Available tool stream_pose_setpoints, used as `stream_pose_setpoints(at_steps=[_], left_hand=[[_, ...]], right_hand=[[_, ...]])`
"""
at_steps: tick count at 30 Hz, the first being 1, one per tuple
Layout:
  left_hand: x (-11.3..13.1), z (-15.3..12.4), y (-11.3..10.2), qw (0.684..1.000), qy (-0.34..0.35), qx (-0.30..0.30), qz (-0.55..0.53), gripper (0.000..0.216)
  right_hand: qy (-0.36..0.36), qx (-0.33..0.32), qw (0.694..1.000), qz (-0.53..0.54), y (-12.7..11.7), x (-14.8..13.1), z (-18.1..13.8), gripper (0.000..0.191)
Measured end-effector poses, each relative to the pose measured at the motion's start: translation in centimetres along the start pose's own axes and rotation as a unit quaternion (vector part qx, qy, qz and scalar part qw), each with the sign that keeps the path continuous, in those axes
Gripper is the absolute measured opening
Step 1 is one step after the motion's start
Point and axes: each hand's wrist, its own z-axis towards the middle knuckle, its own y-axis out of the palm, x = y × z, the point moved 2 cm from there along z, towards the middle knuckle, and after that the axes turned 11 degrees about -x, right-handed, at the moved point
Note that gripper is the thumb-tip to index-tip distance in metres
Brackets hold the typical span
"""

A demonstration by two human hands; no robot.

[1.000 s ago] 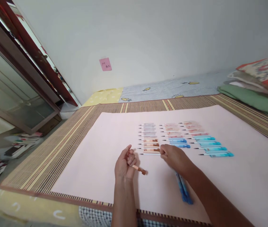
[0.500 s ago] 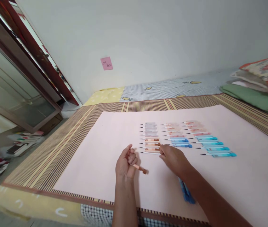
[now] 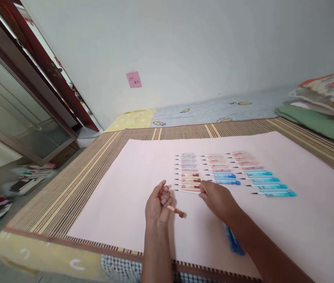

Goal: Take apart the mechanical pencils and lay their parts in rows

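In my left hand [image 3: 158, 202], the curled fingers grip an orange-brown pen barrel [image 3: 177, 211], its darker end pointing down to the right. My right hand [image 3: 216, 197] is closed, with its fingertips at the right end of a white pen refill [image 3: 187, 191] that lies dark tip to the left. That end of the refill is hidden by the fingers. Just beyond lie brown pen barrels [image 3: 190, 180], with white refills between them. Farther back in the same column are pale grey barrels [image 3: 188, 160].
Pink barrels [image 3: 245, 162], blue barrels [image 3: 227, 182] and turquoise barrels [image 3: 280, 193] lie in columns with refills on a pale pink sheet [image 3: 110, 188]. Several blue barrels [image 3: 234, 241] lie partly behind my right forearm. A striped mat [image 3: 52, 188] is underneath; folded cloths [image 3: 316, 124] sit at right.
The view shifts very slightly. Both hands keep nearly the same pose, and the laid-out pen parts stay in place.
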Motion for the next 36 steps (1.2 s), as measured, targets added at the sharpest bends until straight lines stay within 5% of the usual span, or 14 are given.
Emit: stream_pose_setpoints(at_steps=[36], left_hand=[[-0.2, 0.1, 0.0, 1.000, -0.009, -0.009, -0.003, 0.011]], right_hand=[[-0.056, -0.047, 0.997, 0.005, 0.7, -1.8, -0.3, 0.012]])
